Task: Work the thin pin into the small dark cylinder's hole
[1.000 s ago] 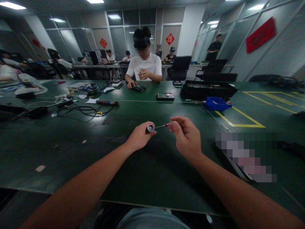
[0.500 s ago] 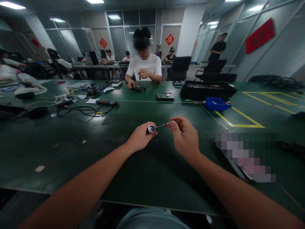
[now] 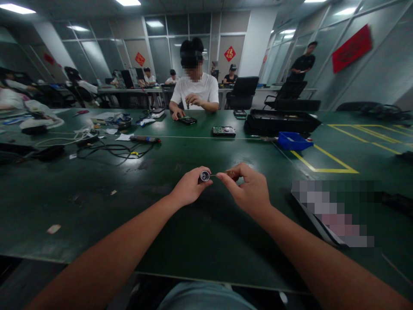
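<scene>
My left hand (image 3: pixel 189 186) is wrapped round a dark cylinder (image 3: pixel 204 176) whose silvery round open end faces me. Most of its body is hidden in my palm, so its kind is unclear. My right hand (image 3: pixel 248 187) pinches a screwdriver (image 3: pixel 230 173) with a see-through reddish handle, largely covered by the fingers. The thin metal shaft points left and its tip reaches the cylinder's open end; whether it touches anything inside cannot be made out. Both hands are held above the green table (image 3: pixel 206 241).
Across the table a person in a white shirt (image 3: pixel 195 88) handles a dark hard drive (image 3: pixel 187 120). Another hard drive (image 3: pixel 223 131) lies mid-table. A blue bin (image 3: pixel 294 141) and black tray (image 3: pixel 282 122) stand at right; black cables (image 3: pixel 109 150) lie left. A blurred-out flat object (image 3: pixel 332 215) sits near my right forearm.
My right fingers have slid forward along the screwdriver towards the cylinder, and its shaft now lies more level. My left hand has barely moved. The standing person at back right has shifted right.
</scene>
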`<state>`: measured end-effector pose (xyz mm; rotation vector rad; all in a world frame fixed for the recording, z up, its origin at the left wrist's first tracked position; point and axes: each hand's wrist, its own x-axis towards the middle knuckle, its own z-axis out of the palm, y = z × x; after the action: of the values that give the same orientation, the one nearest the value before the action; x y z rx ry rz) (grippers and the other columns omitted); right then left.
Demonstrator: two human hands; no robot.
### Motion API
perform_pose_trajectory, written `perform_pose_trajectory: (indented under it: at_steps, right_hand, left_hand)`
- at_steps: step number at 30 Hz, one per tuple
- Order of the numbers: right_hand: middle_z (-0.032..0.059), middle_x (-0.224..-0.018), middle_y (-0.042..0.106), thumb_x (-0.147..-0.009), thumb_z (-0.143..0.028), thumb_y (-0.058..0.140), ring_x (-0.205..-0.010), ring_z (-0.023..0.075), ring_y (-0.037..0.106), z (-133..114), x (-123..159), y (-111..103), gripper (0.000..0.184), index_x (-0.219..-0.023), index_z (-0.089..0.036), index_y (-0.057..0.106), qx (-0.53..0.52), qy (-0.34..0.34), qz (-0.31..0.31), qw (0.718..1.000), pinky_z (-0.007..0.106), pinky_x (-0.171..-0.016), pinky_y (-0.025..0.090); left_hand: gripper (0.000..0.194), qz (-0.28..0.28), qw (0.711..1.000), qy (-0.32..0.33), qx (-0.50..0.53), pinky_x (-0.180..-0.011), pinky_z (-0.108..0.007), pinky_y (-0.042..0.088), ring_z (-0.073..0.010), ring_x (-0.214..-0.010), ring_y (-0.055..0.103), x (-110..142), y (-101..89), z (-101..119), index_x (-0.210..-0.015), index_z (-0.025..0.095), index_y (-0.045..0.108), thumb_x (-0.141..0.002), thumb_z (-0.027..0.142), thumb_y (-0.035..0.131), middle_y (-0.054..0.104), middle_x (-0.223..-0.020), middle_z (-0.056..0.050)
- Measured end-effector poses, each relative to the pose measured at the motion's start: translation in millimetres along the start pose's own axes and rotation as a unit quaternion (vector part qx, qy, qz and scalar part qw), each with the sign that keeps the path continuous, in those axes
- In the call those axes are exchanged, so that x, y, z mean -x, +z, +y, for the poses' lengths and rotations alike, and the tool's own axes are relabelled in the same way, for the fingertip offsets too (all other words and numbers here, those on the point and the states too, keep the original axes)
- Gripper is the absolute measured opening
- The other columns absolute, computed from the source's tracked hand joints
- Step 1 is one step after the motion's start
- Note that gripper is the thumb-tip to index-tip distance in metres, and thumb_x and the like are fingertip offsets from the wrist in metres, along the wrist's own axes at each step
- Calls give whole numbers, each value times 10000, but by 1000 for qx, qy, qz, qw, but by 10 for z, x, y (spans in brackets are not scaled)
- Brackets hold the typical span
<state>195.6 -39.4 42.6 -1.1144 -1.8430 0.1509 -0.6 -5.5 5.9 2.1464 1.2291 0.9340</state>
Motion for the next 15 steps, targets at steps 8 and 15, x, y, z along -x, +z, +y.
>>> perform_pose_trajectory:
  at_steps: [8, 15]
  right_hand:
    - [47, -897, 701, -970, -304, 505, -777, 189, 659, -9, -5, -10, 146, -1031, -217, 605, -24, -38, -83, 996, 325, -707, 491]
    - [59, -926, 709, -959, -337, 523, -846, 200, 676, 4, 10, 43, 203, -1078, -206, 621, -160, 70, -27, 984, 354, -763, 524]
  left_hand:
    - [184, 8, 1000, 21, -9, -796, -310, 442, -188, -905, 590, -8, 20, -40, -1055, 213, 615, -888, 288, 615, 651, -986, -23]
    - [177, 12, 1000, 18, -17, -792, -308, 441, -190, -912, 596, -13, 15, -19, -1049, 216, 609, -880, 265, 625, 650, -983, -21]
